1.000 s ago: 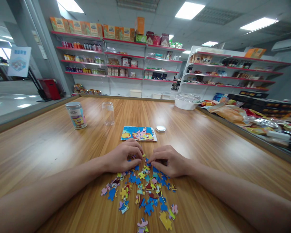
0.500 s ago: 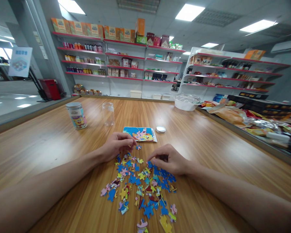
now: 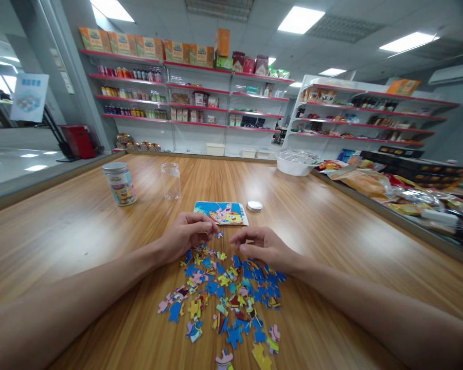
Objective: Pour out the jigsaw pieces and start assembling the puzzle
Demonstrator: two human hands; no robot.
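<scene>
Both hands have lifted off the far edge of the loose heap of small colourful cardboard jigsaw pieces (image 3: 226, 293) on the wooden tabletop (image 3: 81, 226). The left hand (image 3: 185, 237) is now pinched on a single small blue piece (image 3: 218, 235). The right hand (image 3: 260, 246) hovers curled; whether it holds anything cannot be told.

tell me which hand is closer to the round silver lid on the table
Right. The right hand lies below the lid; the left hand sits farther off to its left.
</scene>
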